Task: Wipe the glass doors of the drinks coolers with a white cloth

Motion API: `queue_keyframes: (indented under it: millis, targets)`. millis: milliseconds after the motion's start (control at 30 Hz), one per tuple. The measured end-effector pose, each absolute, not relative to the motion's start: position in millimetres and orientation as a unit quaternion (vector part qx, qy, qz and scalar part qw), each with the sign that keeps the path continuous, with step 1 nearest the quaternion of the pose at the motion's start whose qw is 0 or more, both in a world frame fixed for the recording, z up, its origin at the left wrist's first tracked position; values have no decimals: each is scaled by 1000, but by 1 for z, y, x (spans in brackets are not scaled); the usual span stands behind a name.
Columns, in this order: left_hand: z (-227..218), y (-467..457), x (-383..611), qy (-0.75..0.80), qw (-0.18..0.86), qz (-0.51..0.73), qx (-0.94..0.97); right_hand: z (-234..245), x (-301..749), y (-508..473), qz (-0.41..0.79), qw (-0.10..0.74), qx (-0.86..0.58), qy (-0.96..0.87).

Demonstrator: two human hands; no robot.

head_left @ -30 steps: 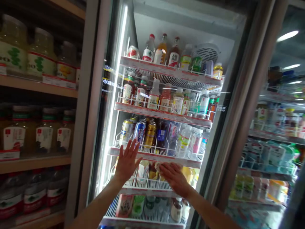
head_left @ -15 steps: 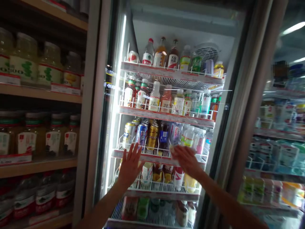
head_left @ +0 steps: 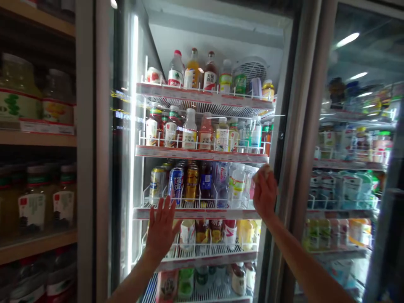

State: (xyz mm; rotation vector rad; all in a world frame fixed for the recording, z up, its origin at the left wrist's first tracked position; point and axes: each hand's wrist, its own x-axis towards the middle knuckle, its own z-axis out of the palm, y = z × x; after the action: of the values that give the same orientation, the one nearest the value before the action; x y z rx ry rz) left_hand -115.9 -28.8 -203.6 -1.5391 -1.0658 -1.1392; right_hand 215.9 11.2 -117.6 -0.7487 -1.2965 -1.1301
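A glass door (head_left: 202,179) stands before me, with reflections on it and lit shelves of drinks behind. My left hand (head_left: 161,230) is open with its fingers spread, palm toward the lower left part of the glass; it looks to rest there. My right hand (head_left: 265,195) is closed on a small, pale, crumpled cloth (head_left: 264,171) near the right side of the pane. Its fingers partly hide the cloth. Behind the left fingers, cans such as a blue can (head_left: 176,185) stand on the middle shelf.
Door frames of brushed metal (head_left: 307,139) run along both sides. On the left, wooden shelves (head_left: 38,139) carry large juice bottles. To the right is another glass-fronted cooler (head_left: 347,162) with drinks. Bottles line the upper shelf rail (head_left: 205,96) inside.
My right hand has moved right and upward across the glass with the cloth. My left hand stays spread at about the same spot on the pane. The view has shifted to the right.
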Motion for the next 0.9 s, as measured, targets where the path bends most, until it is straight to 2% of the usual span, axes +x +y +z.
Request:
queue_keyframes:
  millis: [33, 100, 233, 300, 467, 533, 633, 700, 800, 900]
  targets:
    - [-204, -30, -116, -432, 455, -464, -625, -104, 211, 14, -470, 634, -331, -518]
    - [-203, -32, -113, -435, 447, -471, -624, -92, 188, 13, -423, 653, -341, -527]
    - [-187, -37, -92, -413, 425, -503, -629, -124, 113, -8, -288, 548, -278, -735]
    - [-171, -36, -72, -369, 417, -517, -651, -143, 85, -19, -224, 538, -222, -782]
    - [-132, -22, -18, -316, 445, -514, -662, -141, 85, -24, -67, 612, -165, -770]
    - [-121, -16, -12, -316, 465, -515, -647, -124, 109, -16, -114, 624, -178, -752]
    - [-105, -11, -45, -319, 491, -515, -626, -100, 153, -1, -303, 630, -232, -677]
    - [-92, -10, -87, -334, 504, -532, -593, -91, 176, 7, -396, 589, -251, -658]
    - [-78, -9, -134, -393, 485, -615, -483, -91, 188, 11, -458, 528, -260, -667]
    - [-83, -9, -115, -382, 464, -626, -497, -95, 186, 11, -474, 529, -269, -650]
